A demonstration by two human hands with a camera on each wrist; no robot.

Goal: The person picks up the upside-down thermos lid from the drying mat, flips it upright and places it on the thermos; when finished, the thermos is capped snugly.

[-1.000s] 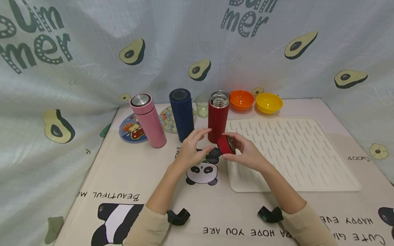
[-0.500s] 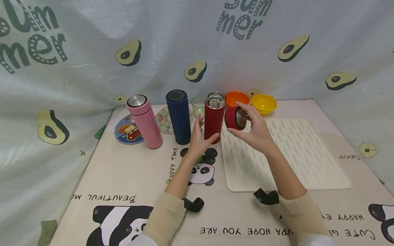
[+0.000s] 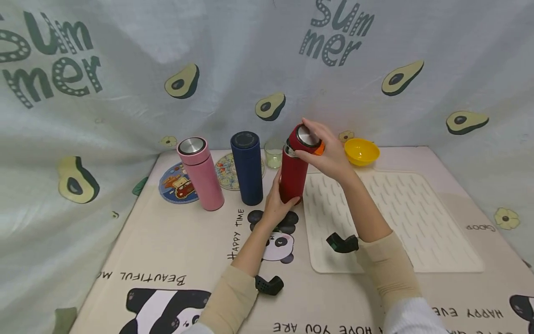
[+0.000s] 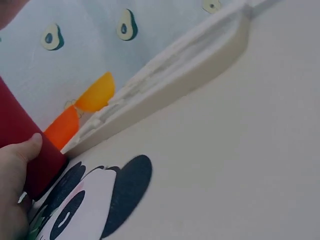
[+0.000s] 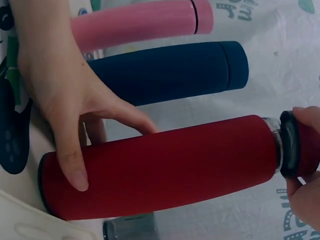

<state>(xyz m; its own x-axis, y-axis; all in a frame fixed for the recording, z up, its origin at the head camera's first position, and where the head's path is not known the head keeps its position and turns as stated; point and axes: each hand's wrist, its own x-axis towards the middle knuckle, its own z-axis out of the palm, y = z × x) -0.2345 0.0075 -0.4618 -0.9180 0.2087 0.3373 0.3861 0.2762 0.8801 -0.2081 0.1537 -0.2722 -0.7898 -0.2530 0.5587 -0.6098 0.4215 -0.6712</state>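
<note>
Near the table's far edge the left hand (image 3: 278, 200) wraps the lower body of the red thermos flask (image 3: 293, 174), steadying it upright, while the right hand (image 3: 329, 153) pinches the red lid (image 3: 306, 138) with curled fingers (image 5: 305, 114), tilted on the steel mouth. The orange bowl (image 4: 62, 129) is mostly hidden behind that hand; whether the threads have caught cannot be told.
</note>
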